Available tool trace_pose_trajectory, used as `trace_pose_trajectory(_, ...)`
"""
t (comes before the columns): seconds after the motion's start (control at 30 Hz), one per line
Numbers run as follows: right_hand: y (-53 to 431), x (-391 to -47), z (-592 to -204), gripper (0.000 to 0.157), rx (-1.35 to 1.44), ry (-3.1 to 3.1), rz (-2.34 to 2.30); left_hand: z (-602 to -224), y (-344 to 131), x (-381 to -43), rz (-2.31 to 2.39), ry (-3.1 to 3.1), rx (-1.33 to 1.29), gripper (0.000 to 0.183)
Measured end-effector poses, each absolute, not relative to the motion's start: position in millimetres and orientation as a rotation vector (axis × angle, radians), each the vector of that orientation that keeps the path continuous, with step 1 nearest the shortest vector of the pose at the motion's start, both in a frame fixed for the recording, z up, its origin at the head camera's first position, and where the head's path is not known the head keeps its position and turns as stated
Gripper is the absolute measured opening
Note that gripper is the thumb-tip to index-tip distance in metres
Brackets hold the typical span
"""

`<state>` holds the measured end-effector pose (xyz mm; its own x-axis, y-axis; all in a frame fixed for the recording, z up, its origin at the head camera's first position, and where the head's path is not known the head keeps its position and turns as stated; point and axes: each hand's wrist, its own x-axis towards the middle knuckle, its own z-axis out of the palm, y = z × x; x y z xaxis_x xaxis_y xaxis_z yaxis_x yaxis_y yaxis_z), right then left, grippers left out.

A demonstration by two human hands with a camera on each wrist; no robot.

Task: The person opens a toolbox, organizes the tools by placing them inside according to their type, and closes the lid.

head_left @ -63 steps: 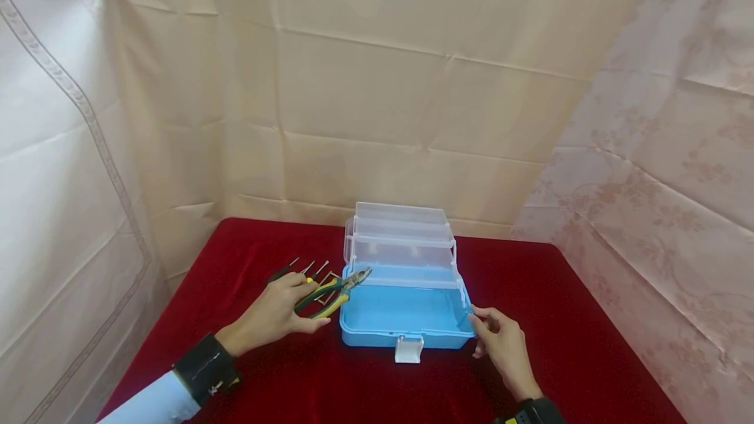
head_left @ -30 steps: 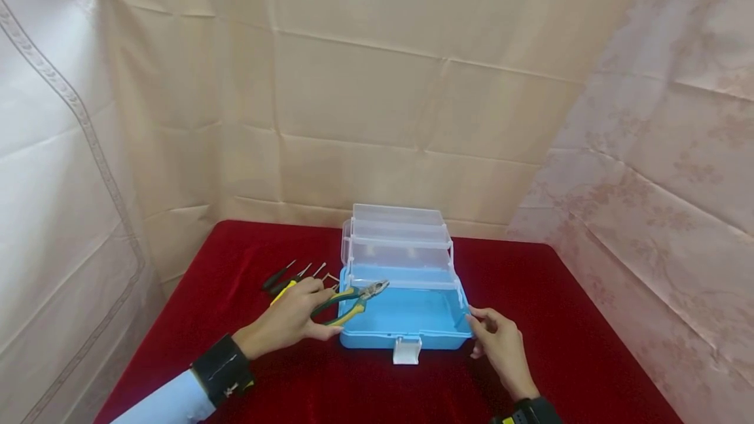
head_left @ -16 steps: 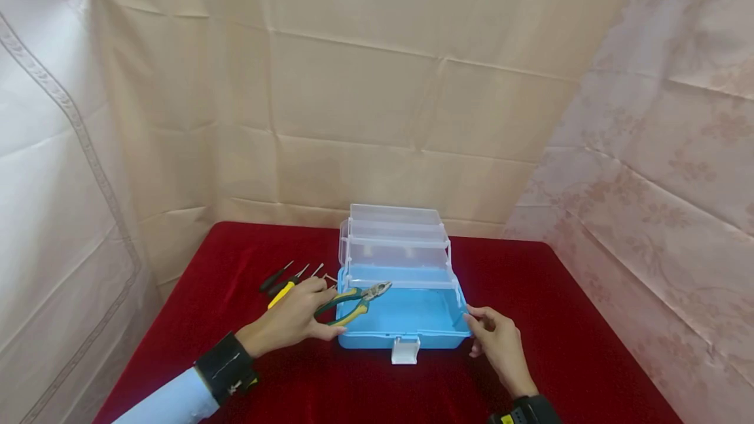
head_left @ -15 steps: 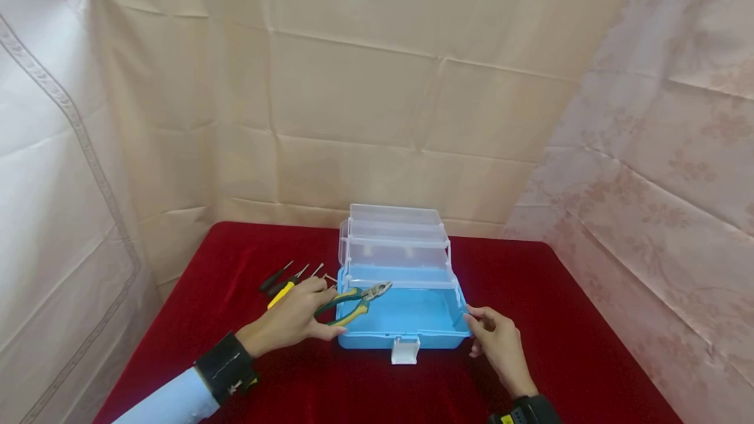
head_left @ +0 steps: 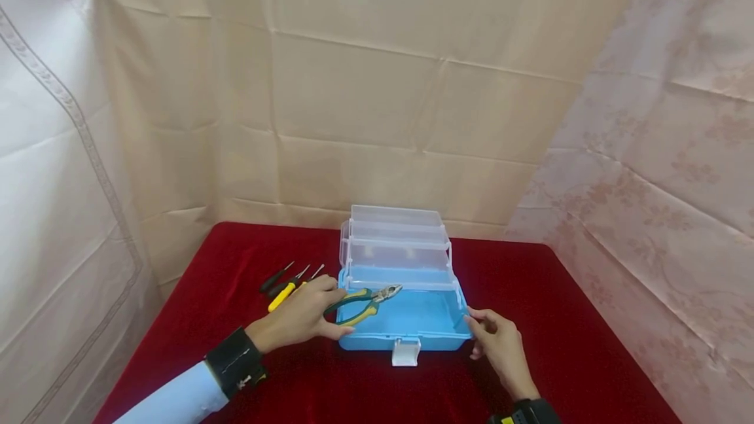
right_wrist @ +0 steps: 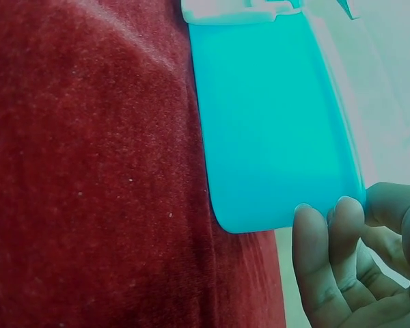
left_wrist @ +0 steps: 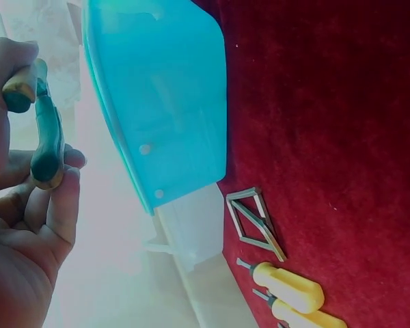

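Observation:
My left hand (head_left: 306, 309) holds combination pliers (head_left: 379, 295) with green and yellow handles, the handles spread apart. In the head view the pliers' metal head lies over the left part of a light blue plastic toolbox (head_left: 442, 343). The left wrist view shows thumb and fingers on the two handles (left_wrist: 48, 133). My right hand (head_left: 501, 344) pinches the toolbox's near right corner at the rim. The right wrist view has these fingertips (right_wrist: 311, 232) against the blue wall. The box stands open, its clear tiered trays (head_left: 400, 254) raised at the back.
Screwdrivers (head_left: 281, 297) with yellow or black handles lie left of the toolbox, partly behind my left hand. Beside the box are bent metal bars (left_wrist: 260, 224) like hex keys. A white latch (head_left: 406, 352) hangs at the front. Red cloth (head_left: 565, 319) covers the table; draped fabric surrounds it.
My left hand has moved right with the pliers, from the toolbox's left edge to over its inside. More of the screwdrivers shows behind it. The right hand has stayed at the corner.

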<state>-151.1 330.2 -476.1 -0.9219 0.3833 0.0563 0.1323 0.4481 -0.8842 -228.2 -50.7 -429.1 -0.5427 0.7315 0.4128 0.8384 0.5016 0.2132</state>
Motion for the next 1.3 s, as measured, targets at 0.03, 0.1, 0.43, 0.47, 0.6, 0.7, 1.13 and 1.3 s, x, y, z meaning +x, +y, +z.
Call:
trace_pose_trajectory(0.03, 329.9, -151.2, -476.4, 0.032, -0.450, -2.454, 1.466, -429.2, -49.8, -228.2, -0.567, -2.486, -1.331, 0.055)
trace_pose_trajectory(0.1, 329.5, -151.3, -476.9, 0.032, -0.457, -2.458, 1.469, -429.3, -47.8, -228.2, -0.557, -2.500, -1.336, 0.055)
trace_pose_trajectory(0.43, 329.8, -151.6, -475.9, 0.033, -0.462, -2.467, 1.479, -431.8, -37.7, -227.7, -0.549, -2.503, -1.387, 0.058)
trace_pose_trajectory(0.47, 330.0, -151.8, -475.4, 0.033, -0.462, -2.466, 1.476, -432.2, -36.8, -227.8, -0.545, -2.505, -1.386, 0.059)
trace_pose_trajectory(0.6, 330.0, -152.0, -474.3, 0.034, -0.465, -2.470, 1.476, -433.1, -33.7, -228.9, -0.535, -2.499, -1.383, 0.059)
trace_pose_trajectory(0.7, 329.4, -151.5, -474.7, 0.034, -0.471, -2.470, 1.478, -433.8, -31.4, -230.2, -0.538, -2.502, -1.396, 0.058)
trace_pose_trajectory(1.13, 328.8, -150.1, -478.4, 0.034, -0.475, -2.446, 1.497, -432.2, -18.8, -238.5, -0.434, -2.487, -1.499, 0.057)
trace_pose_trajectory(1.3, 330.1, -152.2, -477.7, 0.035, -0.467, -2.451, 1.483, -432.4, -12.3, -240.9, -0.402, -2.461, -1.483, 0.056)
